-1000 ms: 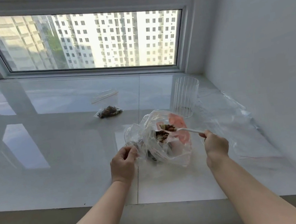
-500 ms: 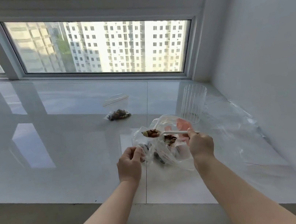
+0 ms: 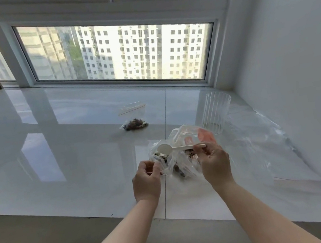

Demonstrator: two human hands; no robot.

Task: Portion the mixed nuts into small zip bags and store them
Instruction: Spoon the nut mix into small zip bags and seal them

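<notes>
White glossy sill (image 3: 73,155), seen from the head camera, below a window (image 3: 116,53). At 3 o'clock of the working area lies a sheet of clear plastic (image 3: 263,143); at 1 o'clock stands an upright ribbed clear cup (image 3: 215,113), which looks empty. At the centre sits the large bag of mixed nuts (image 3: 182,151), crumpled, with red print, its mouth up. At 11 o'clock, well apart, lie one filled small zip bag (image 3: 136,124) and, just beyond it, a flat empty zip bag (image 3: 131,107).

The left hand (image 3: 147,182), fingers curled, pinches the edge of a small clear bag (image 3: 161,162) held against the large bag at 9 o'clock. The right hand (image 3: 213,161) pinches the handle of a white plastic spoon (image 3: 178,147), whose bowl lies over the small bag's mouth; the bowl appears empty.

Step in hand, as judged: filling a second portion by spoon. The next move probably calls for returning the spoon to the large bag at 3 o'clock while the left hand keeps the small bag's mouth open and upright.
</notes>
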